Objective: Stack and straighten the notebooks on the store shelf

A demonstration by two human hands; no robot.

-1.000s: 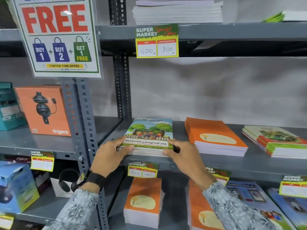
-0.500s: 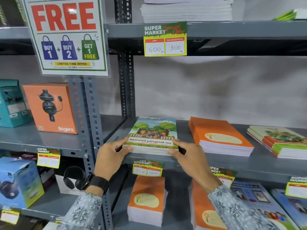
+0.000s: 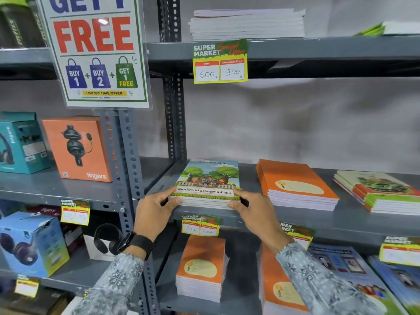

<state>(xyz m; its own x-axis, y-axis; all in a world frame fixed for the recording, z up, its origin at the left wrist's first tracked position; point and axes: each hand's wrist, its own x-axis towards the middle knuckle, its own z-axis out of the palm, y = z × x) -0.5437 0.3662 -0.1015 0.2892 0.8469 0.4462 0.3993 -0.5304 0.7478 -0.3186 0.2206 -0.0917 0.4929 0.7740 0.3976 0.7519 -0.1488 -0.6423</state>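
A left hand (image 3: 154,212) and a right hand (image 3: 254,212) are gripping the near corners of a tree-covered notebook stack (image 3: 208,184) lying at the front edge of a grey shelf (image 3: 341,221); an orange notebook stack (image 3: 295,184) is sitting just right.

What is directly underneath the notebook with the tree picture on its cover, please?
Under the tree-cover notebook lie more notebooks in one stack, only their white page edges showing. Their covers are hidden. The stack rests on the grey shelf.

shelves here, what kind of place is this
Most likely a shop's stationery aisle: grey metal racking with "Super Market" price tags clipped on, a buy-two-get-one-free sign, and notebook stacks laid out for sale beside boxed headphones.
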